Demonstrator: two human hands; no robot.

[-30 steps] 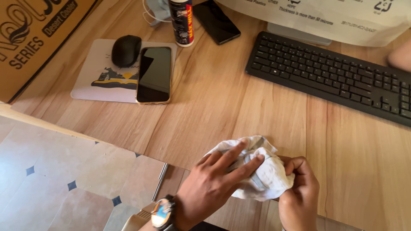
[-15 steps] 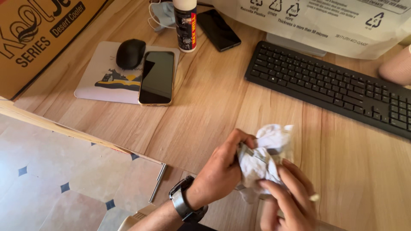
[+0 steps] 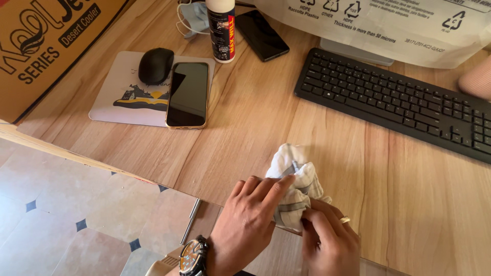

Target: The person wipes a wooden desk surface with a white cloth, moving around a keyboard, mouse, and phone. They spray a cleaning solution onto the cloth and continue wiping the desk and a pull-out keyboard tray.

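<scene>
Now left hand [image 3: 248, 225] and right hand [image 3: 327, 240] both pinching crumpled white cloth [image 3: 294, 179] at desk [image 3: 255, 128] edge.

A light wood-grain laminate desk [image 3: 245, 128] is seen from above, lit by warm, bright light. Beyond its near-left edge, a floor of pale beige tiles [image 3: 76, 204] is laid with small dark diamond insets at the corners. A large brown cardboard box [image 3: 36, 46] is stood at the desk's far-left corner, and a thin metal rod [image 3: 188, 220] is seen below the edge.
</scene>
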